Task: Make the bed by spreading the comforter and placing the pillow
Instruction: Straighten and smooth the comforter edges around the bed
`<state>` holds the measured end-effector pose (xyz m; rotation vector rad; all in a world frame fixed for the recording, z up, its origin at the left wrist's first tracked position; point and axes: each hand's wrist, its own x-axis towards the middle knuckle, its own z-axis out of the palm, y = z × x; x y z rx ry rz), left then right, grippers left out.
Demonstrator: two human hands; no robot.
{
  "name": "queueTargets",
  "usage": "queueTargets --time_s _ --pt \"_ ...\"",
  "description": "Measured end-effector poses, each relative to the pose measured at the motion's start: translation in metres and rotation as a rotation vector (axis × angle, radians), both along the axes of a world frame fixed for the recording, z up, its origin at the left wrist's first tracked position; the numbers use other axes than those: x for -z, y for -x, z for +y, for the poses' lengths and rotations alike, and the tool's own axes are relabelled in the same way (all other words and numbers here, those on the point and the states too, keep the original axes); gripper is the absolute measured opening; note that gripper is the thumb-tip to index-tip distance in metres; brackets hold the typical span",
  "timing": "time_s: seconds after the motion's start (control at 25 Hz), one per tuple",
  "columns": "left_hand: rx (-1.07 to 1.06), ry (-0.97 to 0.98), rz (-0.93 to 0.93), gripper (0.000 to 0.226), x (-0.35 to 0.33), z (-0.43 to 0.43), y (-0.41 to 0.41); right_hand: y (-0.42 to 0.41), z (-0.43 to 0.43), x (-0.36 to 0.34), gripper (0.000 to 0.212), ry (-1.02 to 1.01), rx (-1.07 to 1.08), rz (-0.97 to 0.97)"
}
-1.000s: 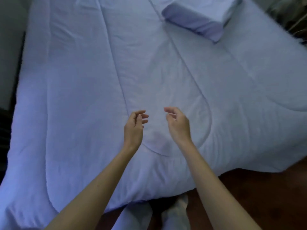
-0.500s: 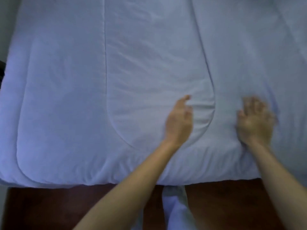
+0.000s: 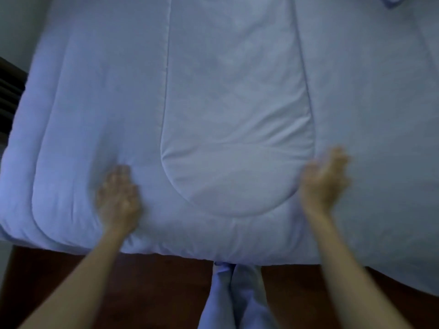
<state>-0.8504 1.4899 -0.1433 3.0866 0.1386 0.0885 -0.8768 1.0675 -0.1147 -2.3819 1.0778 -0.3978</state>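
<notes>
Near the bed's foot edge, the left hand (image 3: 117,198) and right hand (image 3: 324,184) had slid apart, grips wide and flat, smoothing the nearly spread comforter (image 3: 237,103).

The comforter (image 3: 232,96) is soft matt quilted cloth, faintly creased; the floor (image 3: 147,288) looks like dark smooth wood.

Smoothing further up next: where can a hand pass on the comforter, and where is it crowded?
Free: the comforter panel between the two long seams, and the strip left of them. Crowded: the near edge, where the left hand and right hand press, and the far right corner by the pillow.
</notes>
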Motion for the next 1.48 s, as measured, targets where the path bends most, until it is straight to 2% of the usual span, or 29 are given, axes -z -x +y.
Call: queueTargets --time_s 0.08,0.12,0.16,0.2,0.28,0.32,0.44,0.52,0.6,0.76,0.88,1.0,1.08,1.16,1.24,1.32,1.36,1.4,1.48 --pt "-0.276 -0.100 0.041 0.060 0.015 0.097 -0.002 0.000 0.128 0.008 0.059 0.008 -0.557 -0.019" --pt "-0.453 -0.010 0.086 0.063 0.030 0.142 -0.013 0.008 0.181 0.010 0.056 0.078 -0.846 0.018" --pt "-0.604 0.088 0.102 0.065 0.042 0.172 -0.027 0.016 0.210 0.012 0.053 0.168 -1.029 0.044" --pt "-0.705 0.156 0.104 0.064 0.051 0.189 -0.040 0.021 0.215 0.015 0.049 0.272 -1.121 0.084" --pt "-0.757 0.144 0.082 0.062 0.031 0.152 -0.050 0.026 0.177 0.032 0.048 0.376 -1.103 0.048" --pt "-0.691 0.123 0.088 0.058 0.013 0.105 -0.048 0.030 0.142 0.036 0.050 0.394 -1.047 0.077" --pt "-0.309 0.243 -0.048 0.051 -0.034 -0.066 -0.028 0.055 0.006 0.038 0.054 0.390 -0.725 0.186" --pt "-0.065 0.347 -0.033 0.046 -0.036 -0.168 -0.002 0.086 -0.092 0.041 0.056 0.353 -0.509 0.266" --pt "0.219 0.490 0.006 0.043 -0.032 -0.271 0.029 0.122 -0.186 0.043 0.057 0.227 -0.271 0.313" --pt "0.700 0.623 0.014 0.041 -0.045 -0.461 0.073 0.175 -0.353 0.039 0.061 0.137 -0.080 0.452" --pt "0.855 0.634 0.140 0.053 -0.052 -0.573 0.074 0.195 -0.435 0.021 0.055 0.050 0.191 0.475" --pt "0.793 0.401 0.314 0.056 -0.037 -0.631 0.027 0.159 -0.468 0.000 0.052 -0.002 0.397 0.253" --pt "0.659 0.226 0.315 0.062 -0.018 -0.621 -0.006 0.100 -0.450 -0.009 0.054 0.014 0.240 0.059" --pt "0.475 0.155 0.198 0.066 -0.008 -0.580 -0.020 0.037 -0.398 -0.011 0.055 0.015 -0.122 -0.007" --pt "0.304 0.104 0.180 0.065 -0.005 -0.531 -0.023 -0.006 -0.333 -0.009 0.055 -0.025 -0.580 0.202" --pt "0.197 0.044 0.216 0.060 -0.008 -0.495 -0.024 -0.024 -0.306 0.003 0.054 0.091 -0.895 0.336" --pt "0.169 0.025 0.231 0.058 -0.008 -0.486 -0.026 -0.027 -0.320 0.010 0.054 0.157 -0.937 0.351" --pt "0.151 0.020 0.240 0.058 -0.008 -0.482 -0.028 -0.024 -0.346 0.014 0.053 0.199 -0.878 0.338" --pt "0.140 0.019 0.233 0.058 -0.006 -0.483 -0.030 0.005 -0.423 0.022 0.053 0.199 -0.640 0.336"
